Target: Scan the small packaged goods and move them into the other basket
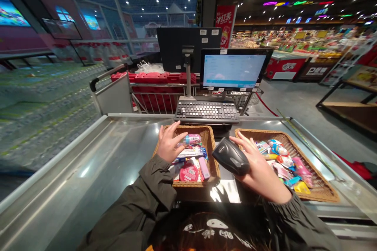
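Note:
My left hand is over the left wicker basket. Its thumb and index finger pinch the blue end of a small pink bottle, and the other fingers stretch upward. Under the bottle, that basket holds packaged goods, among them a round pink tub and a pink box. My right hand grips a black barcode scanner between the two baskets, its head pointing left toward the bottle. To its right, the other wicker basket contains several colourful wrapped snacks.
Both baskets stand on a metal counter with raised edges. Behind them are a black keyboard, a lit monitor and a second screen seen from its back. Beyond stands a metal cart; stacked bottles fill the left.

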`<state>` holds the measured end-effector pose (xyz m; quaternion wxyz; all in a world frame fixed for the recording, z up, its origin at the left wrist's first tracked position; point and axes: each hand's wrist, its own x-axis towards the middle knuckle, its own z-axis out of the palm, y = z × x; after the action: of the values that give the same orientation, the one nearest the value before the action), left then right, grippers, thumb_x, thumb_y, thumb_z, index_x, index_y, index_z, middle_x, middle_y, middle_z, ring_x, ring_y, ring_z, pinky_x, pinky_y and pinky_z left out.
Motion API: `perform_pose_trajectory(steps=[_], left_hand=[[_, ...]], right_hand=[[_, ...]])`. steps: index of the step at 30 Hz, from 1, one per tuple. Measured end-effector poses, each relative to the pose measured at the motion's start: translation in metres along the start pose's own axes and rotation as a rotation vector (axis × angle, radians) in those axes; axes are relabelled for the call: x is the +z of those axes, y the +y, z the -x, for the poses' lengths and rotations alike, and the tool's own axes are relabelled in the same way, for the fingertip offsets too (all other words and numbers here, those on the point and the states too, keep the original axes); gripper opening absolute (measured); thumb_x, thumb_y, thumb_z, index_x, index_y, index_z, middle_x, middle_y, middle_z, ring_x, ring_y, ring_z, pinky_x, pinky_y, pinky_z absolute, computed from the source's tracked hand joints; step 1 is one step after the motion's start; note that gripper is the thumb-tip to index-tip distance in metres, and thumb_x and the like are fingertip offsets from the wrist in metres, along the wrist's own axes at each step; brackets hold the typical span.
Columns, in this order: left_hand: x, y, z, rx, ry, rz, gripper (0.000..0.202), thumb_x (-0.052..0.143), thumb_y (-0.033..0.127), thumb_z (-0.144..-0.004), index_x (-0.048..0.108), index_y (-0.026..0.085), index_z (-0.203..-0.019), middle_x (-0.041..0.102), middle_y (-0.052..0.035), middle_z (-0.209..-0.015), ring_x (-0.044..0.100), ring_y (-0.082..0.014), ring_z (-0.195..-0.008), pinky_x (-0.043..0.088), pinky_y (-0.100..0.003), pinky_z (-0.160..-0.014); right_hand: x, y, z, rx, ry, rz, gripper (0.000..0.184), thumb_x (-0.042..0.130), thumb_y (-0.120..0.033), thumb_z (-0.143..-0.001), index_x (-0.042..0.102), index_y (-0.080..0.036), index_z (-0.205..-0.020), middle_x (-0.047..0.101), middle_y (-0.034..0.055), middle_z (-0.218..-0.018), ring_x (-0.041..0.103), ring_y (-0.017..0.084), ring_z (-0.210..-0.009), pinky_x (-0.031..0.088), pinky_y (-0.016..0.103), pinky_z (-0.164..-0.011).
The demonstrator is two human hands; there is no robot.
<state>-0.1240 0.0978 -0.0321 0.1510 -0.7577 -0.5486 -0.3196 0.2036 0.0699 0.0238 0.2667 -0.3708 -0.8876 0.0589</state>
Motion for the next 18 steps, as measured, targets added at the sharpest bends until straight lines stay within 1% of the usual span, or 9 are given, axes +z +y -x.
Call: perform_pose_trajectory(steps=[6, 11, 14, 18], left_hand=[[-0.003, -0.022, 0.022, -0.045, -0.067, -0.01, 0.033, 0.068, 0.04, -0.082, 0.069, 0.029, -0.113, 0.047, -0.0126, -0.147, 0.044, -0.0302, -0.135, 0.011, -0.061, -0.115], [-0.005, -0.036, 0.037, -0.072, -0.157, -0.008, 0.034, 0.069, 0.039, -0.081, 0.068, 0.029, -0.114, 0.048, -0.0117, -0.147, 0.044, -0.0299, -0.134, 0.009, -0.061, -0.116], [-0.006, -0.045, 0.044, -0.061, -0.267, 0.005, 0.036, 0.072, 0.04, -0.079, 0.069, 0.029, -0.114, 0.048, -0.0117, -0.146, 0.044, -0.0303, -0.135, 0.008, -0.063, -0.115], [-0.003, -0.056, 0.055, -0.043, -0.471, 0.038, 0.037, 0.078, 0.042, -0.072, 0.072, 0.031, -0.107, 0.045, -0.0109, -0.149, 0.037, -0.0343, -0.139, 0.005, -0.067, -0.113]], right_hand=[[0.014, -0.011, -0.012, -0.011, -0.056, -0.038, 0.046, 0.056, -0.025, -0.083, 0.054, -0.018, -0.128, 0.046, 0.0175, -0.144, 0.023, 0.037, -0.146, 0.022, 0.069, -0.113], [0.031, -0.019, -0.021, -0.005, -0.111, -0.062, 0.047, 0.06, -0.024, -0.081, 0.057, -0.022, -0.128, 0.047, 0.0143, -0.144, 0.024, 0.036, -0.146, 0.02, 0.066, -0.115], [0.039, -0.022, -0.026, 0.0, -0.133, -0.06, 0.047, 0.061, -0.024, -0.08, 0.057, -0.022, -0.127, 0.047, 0.0137, -0.144, 0.025, 0.036, -0.145, 0.02, 0.066, -0.114], [0.045, -0.024, -0.03, 0.01, -0.145, -0.063, 0.048, 0.06, -0.024, -0.079, 0.056, -0.021, -0.127, 0.047, 0.0138, -0.144, 0.024, 0.036, -0.146, 0.018, 0.066, -0.115]])
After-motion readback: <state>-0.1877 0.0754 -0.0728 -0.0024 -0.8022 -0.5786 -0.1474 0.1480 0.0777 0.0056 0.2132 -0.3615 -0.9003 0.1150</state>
